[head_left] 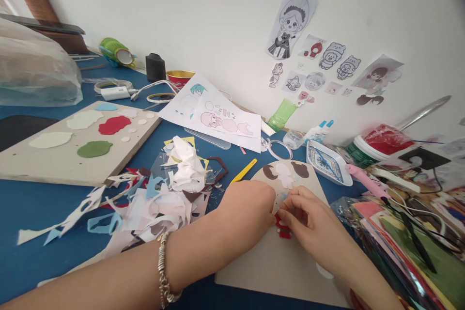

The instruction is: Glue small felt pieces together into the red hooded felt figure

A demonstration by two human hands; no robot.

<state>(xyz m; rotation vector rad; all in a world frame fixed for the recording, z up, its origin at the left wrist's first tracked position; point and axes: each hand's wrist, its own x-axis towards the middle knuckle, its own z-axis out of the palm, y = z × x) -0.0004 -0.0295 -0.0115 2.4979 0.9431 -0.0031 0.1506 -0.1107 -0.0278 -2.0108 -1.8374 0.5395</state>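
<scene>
My left hand [249, 203], a bracelet on its wrist, is closed with its fingertips at the left edge of a small red felt cutout [284, 233]. From the other side my right hand [303, 215] pinches the top of that cutout; the two hands cover part of it. Under both lies a beige board [250, 266]. Above the hands on the board are brown felt pieces [300, 169] and a pale figure-shaped piece [285, 174]. A small light-blue bit [284, 196] shows near my right fingertips.
Felt scraps [156, 208] heap on the left beside a yellow tool [244, 171]. A thick board [72, 164] carries coloured cutouts. Printed sheets [227, 123] lie behind. At right are a white tray [329, 162], a pink glue gun [366, 181] and stacked coloured sheets [403, 247].
</scene>
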